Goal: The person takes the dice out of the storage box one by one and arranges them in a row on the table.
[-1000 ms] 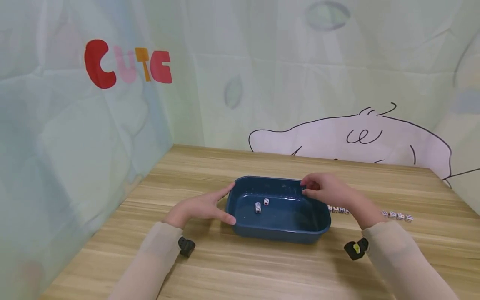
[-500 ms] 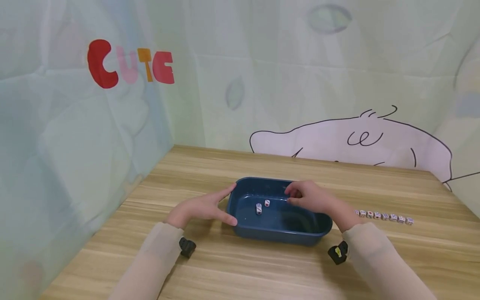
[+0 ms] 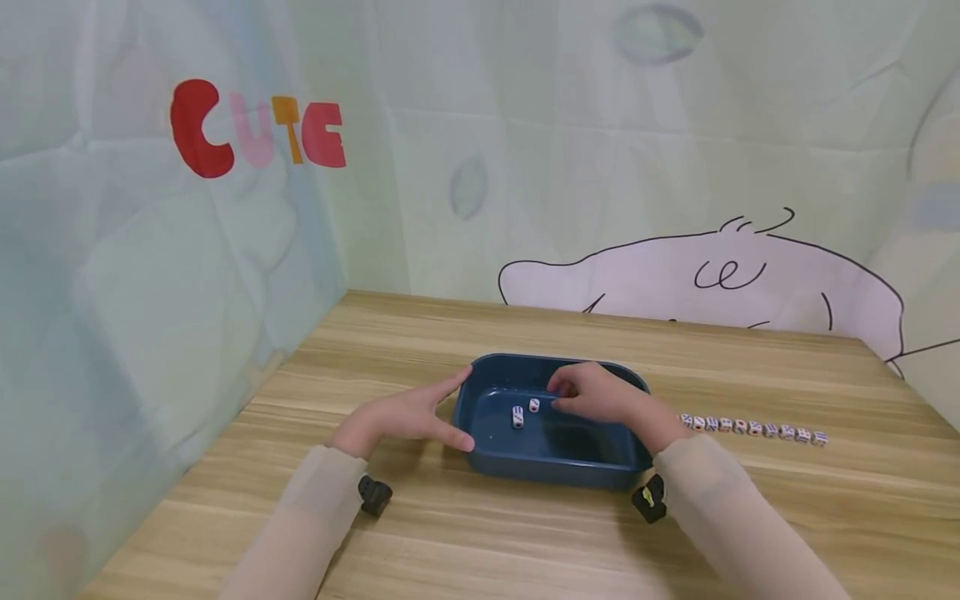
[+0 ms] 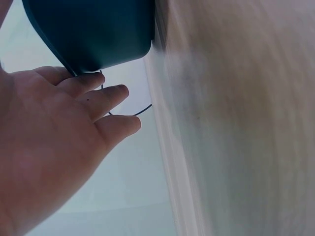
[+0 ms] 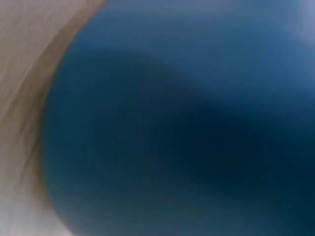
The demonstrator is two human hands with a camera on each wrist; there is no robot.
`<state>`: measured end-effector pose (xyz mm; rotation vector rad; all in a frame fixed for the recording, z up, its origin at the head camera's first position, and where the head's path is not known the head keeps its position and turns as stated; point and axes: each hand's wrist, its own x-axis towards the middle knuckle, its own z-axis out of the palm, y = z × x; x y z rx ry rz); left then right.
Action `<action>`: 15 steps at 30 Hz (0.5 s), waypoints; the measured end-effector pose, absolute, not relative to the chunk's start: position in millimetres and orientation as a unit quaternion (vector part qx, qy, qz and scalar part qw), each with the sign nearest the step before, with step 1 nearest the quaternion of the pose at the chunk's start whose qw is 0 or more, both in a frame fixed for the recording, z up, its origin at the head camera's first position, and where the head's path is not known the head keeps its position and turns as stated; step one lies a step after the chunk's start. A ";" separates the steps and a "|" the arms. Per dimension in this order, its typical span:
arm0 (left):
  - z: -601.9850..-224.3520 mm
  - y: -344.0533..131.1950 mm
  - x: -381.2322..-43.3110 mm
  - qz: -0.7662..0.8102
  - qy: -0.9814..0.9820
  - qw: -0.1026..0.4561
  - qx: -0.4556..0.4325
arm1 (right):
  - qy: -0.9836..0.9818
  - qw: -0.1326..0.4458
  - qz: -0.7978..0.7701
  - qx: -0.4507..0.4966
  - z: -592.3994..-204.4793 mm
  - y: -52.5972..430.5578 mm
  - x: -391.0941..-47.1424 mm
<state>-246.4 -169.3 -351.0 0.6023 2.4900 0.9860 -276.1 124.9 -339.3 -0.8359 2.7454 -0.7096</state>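
Note:
A dark blue tray (image 3: 558, 472) with raised walls stands on the table. My left hand (image 3: 397, 418) spans its left end, thumb at the front corner and straight fingers along the back corner. Those fingers rest against the tray's outside in the left wrist view. Inside lie a small white die (image 3: 534, 405) and, just left of it, a taller spotted white piece (image 3: 517, 417), perhaps two dice touching. My right hand (image 3: 600, 396) reaches over the right end into the tray, thumb and forefinger bent and apart, just right of the single die. Nothing shows between them.
A straight row of several white dice (image 3: 755, 429) runs along the wooden table (image 3: 525, 550) to the right of the tray. Printed cloth walls (image 3: 420, 208) close off the back and left sides. The right wrist view is blurred, mostly blue tray.
My right hand has moved left from the tray's back right rim toward the dice inside. More of the dice row shows behind the right wrist. My left hand and the tray hold their place.

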 end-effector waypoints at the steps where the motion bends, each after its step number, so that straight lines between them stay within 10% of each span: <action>1: -351.2 -169.2 -246.3 0.353 0.889 0.197 0.216 | 0.925 0.095 -0.238 -0.282 -339.9 123.7 -276.7; 15: -349.3 -170.4 -246.5 0.350 0.888 0.196 0.224 | 0.932 0.120 -0.205 -0.274 -344.1 108.8 -280.0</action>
